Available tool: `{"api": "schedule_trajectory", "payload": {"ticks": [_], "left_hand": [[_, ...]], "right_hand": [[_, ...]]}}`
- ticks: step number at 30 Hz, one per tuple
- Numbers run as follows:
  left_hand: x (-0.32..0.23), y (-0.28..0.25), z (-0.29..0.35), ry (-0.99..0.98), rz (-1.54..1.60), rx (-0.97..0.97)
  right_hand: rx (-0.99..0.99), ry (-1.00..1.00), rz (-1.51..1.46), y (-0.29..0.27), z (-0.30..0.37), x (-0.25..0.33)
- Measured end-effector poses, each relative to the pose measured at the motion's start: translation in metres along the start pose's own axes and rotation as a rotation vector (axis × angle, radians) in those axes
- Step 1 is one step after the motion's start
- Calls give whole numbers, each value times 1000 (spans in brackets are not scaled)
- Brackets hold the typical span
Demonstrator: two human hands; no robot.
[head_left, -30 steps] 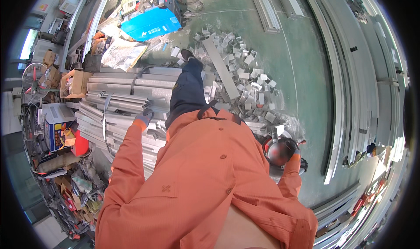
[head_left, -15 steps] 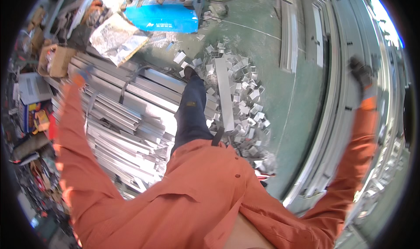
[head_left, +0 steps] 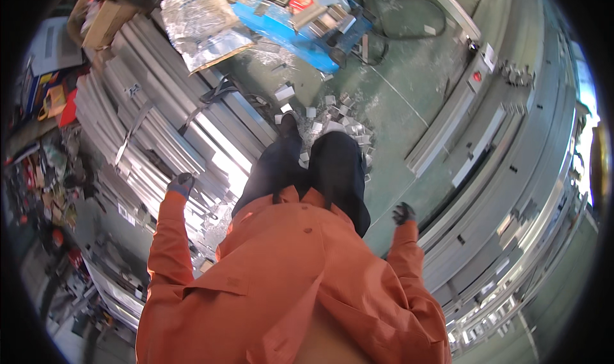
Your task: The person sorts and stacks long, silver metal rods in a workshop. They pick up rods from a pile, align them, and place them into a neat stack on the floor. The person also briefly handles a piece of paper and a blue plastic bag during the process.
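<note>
My left hand, in a dark grey glove, hangs above the stack of long silver metal profiles on the floor. Its fingers are loosely bent and apart, with nothing seen in them. Out to my right, my right hand, gloved in dark grey too, hangs over the green floor beside the long metal profiles. Those fingers are half curled and spread, and they hold nothing. Both arms are in orange sleeves. Between my feet and the floor ahead lies a pile of small cut metal pieces, partly hidden by my dark trouser legs.
Ahead stands a blue box-like thing with metal offcuts on top, beside a crumpled silver-white sack. A cardboard box sits at far left. Shorter metal profiles lie on the floor ahead right. A dark cable loops behind.
My arms have come down and inward from being stretched out wide. My other leg is now forward, and the view has shifted and turned. A long flat strip seen on the offcuts pile no longer shows.
</note>
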State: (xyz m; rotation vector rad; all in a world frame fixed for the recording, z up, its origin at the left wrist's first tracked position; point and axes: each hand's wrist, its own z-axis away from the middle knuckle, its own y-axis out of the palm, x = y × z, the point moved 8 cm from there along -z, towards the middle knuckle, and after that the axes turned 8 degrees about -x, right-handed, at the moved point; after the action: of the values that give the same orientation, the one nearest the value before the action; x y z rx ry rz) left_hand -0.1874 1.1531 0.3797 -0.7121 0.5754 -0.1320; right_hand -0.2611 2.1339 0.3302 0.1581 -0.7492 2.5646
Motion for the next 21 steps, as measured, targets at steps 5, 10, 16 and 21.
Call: {"api": "schedule_trajectory", "payload": {"ticks": [5, 10, 16, 21], "left_hand": [[64, -156, 54, -415, 528, -266], [29, -181, 198, -394, 847, -690], [56, 47, 437, -1260, 596, -394], [-23, 212, 453, -1194, 637, -229]], "right_hand": [[594, 31, 98, 140, 55, 133], [504, -238, 456, 286, 8, 320], [564, -443, 187, 513, 38, 325], [947, -726, 587, 596, 145, 279]]}}
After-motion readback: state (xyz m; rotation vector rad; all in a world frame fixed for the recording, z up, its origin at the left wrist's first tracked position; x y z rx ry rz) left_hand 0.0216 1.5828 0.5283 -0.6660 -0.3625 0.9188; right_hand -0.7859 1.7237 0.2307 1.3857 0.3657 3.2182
